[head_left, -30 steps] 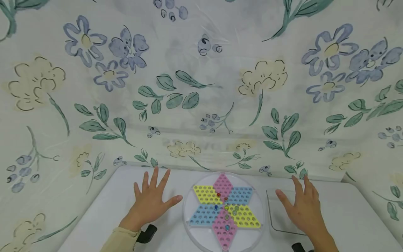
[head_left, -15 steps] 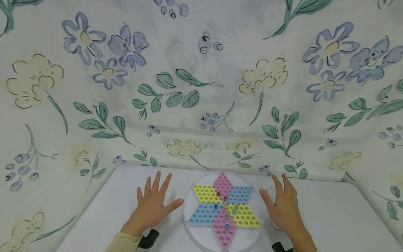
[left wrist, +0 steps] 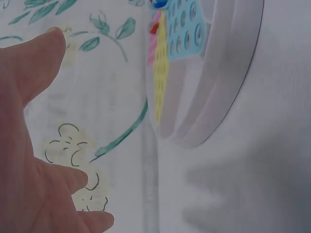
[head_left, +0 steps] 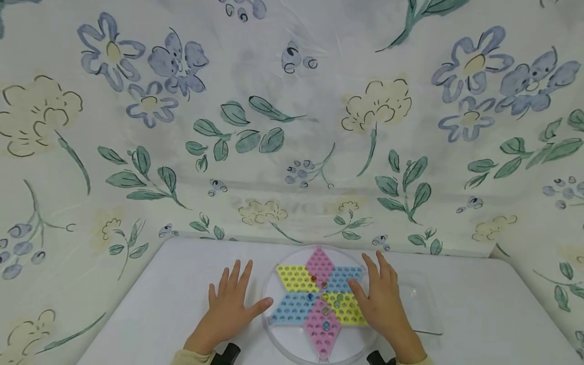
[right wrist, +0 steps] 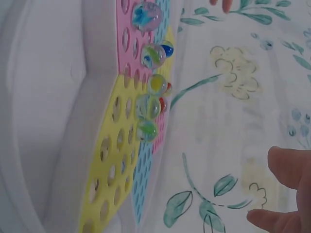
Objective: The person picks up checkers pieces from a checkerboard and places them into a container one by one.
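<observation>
A round Chinese checkers board (head_left: 295, 341) with a pink, yellow and blue star of holes lies on the table. Several glass marbles (head_left: 326, 325) sit around its middle; the right wrist view shows a green-swirled marble (right wrist: 146, 131) and a blue one (right wrist: 146, 16) up close. My left hand (head_left: 228, 312) is spread beside the board's left edge, holding nothing. Over the board's right side hovers my right hand (head_left: 382, 304), fingers extended and nothing in them. It covers part of the yellow and blue points. In the left wrist view the left thumb (left wrist: 41, 60) stands apart from the board.
To the right of the board, partly behind the right hand, lies a clear tray (head_left: 422, 304) on the white table (head_left: 483, 314). A flower-printed cloth (head_left: 292, 126) rises behind the table. Dark wrist camera mounts (head_left: 226, 353) sit under both wrists.
The right hand has moved left, from above the clear tray to over the board's right side. My left hand has shifted slightly right and down. The board and marbles stay as they were.
</observation>
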The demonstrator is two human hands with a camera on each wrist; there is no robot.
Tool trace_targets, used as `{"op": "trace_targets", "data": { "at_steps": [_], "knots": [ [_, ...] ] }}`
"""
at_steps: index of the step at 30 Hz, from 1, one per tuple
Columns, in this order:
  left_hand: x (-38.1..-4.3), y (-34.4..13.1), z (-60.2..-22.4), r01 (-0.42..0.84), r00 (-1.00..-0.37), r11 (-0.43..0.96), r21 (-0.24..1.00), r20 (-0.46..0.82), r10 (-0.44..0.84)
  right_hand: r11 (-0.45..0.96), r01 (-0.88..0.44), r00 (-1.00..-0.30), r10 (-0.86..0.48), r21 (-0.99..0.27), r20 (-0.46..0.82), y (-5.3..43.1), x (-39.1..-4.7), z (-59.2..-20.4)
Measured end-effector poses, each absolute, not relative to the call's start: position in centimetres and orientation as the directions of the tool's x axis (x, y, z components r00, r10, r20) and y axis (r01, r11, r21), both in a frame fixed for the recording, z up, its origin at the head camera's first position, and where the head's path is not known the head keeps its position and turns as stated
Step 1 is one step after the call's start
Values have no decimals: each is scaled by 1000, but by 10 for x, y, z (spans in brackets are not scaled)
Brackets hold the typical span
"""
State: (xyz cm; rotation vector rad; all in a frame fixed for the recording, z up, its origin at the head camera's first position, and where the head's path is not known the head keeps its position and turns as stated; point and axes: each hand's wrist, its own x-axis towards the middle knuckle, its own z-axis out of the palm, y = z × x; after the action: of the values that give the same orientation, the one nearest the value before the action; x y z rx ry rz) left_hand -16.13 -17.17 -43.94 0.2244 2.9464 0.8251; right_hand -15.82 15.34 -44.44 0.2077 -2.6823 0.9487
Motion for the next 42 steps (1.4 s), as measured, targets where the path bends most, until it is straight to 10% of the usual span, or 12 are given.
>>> {"op": "trace_targets", "data": {
  "at_steps": [42],
  "knots": [
    [-156, -149, -484, 158, -940, 751, 641, -135, 313, 761, -257, -964, -153, -596, 219, 119, -157, -471]
  ]
}}
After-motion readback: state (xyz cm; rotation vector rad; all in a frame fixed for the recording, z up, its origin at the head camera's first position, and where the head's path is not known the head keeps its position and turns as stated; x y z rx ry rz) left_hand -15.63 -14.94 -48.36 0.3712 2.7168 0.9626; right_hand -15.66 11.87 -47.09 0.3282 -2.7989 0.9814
